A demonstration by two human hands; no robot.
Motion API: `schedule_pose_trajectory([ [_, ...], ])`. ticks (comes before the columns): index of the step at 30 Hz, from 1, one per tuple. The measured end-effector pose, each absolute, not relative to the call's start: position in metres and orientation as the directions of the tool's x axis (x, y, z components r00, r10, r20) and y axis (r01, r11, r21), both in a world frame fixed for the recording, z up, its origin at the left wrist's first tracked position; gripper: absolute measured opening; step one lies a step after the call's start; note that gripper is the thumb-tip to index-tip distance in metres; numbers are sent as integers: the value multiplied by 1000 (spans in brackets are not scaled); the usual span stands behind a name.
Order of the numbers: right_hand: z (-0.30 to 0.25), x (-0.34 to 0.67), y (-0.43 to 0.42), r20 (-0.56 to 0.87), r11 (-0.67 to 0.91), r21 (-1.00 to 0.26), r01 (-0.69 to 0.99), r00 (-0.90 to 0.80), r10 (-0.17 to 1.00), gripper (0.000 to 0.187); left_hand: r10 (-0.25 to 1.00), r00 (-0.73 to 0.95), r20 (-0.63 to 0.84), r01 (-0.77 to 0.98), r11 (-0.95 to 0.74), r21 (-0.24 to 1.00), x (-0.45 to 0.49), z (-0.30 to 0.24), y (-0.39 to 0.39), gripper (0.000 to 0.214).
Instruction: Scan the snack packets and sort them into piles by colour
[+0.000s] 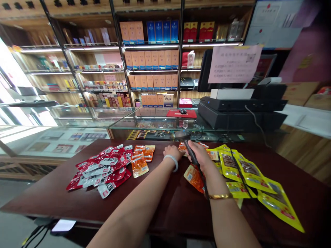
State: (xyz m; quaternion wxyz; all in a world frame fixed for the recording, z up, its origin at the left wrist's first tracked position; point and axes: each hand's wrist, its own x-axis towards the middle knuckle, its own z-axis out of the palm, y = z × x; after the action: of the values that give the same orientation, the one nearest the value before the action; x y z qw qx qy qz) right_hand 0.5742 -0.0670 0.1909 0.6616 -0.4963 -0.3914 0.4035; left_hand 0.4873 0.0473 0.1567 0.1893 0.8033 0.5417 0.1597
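My right hand (200, 156) is closed around the black handle of a barcode scanner (184, 138), whose head points toward the far edge of the dark wooden counter (160, 203). My left hand (172, 151), with a pale bangle on the wrist, rests with fingers curled on a small orange snack packet (182, 147) just under the scanner head. Another orange packet (193, 177) lies under my right forearm. A black cable runs from the scanner down along my right wrist.
Several red-and-white packets (103, 168) are piled at the left, with orange packets (141, 160) beside them. Yellow packet strips (248, 172) spread to the right. A black till with printer (240, 106) stands behind, on glass display cases. Shelves of boxed goods (152, 58) fill the back.
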Motion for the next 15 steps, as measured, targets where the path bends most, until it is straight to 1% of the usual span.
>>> schedule_pose_trajectory([
  [3,190,574,-66,121,187,-970,-155,358,926,52,932,349,98,828,-355,434,501,152,43,53],
  [5,191,573,-66,132,200,-967,-161,358,924,52,928,357,106,808,-364,464,501,148,46,46],
  [6,191,572,-66,133,203,-965,-165,360,924,52,926,361,107,782,-363,507,498,146,49,41],
  [8,192,570,-66,127,201,-964,-173,362,923,52,933,335,130,688,-336,643,486,144,60,30],
  [10,192,566,-66,129,198,-966,-169,349,928,51,955,239,177,550,-283,786,467,143,73,22],
  [11,192,563,-65,131,194,-967,-165,331,935,52,964,174,203,478,-263,838,455,143,80,21],
  [13,190,556,-64,132,177,-973,-148,271,953,52,966,48,254,358,-254,898,428,144,90,23],
  [15,187,548,-63,135,161,-980,-115,201,970,51,954,-46,297,288,-272,918,403,145,95,23],
])
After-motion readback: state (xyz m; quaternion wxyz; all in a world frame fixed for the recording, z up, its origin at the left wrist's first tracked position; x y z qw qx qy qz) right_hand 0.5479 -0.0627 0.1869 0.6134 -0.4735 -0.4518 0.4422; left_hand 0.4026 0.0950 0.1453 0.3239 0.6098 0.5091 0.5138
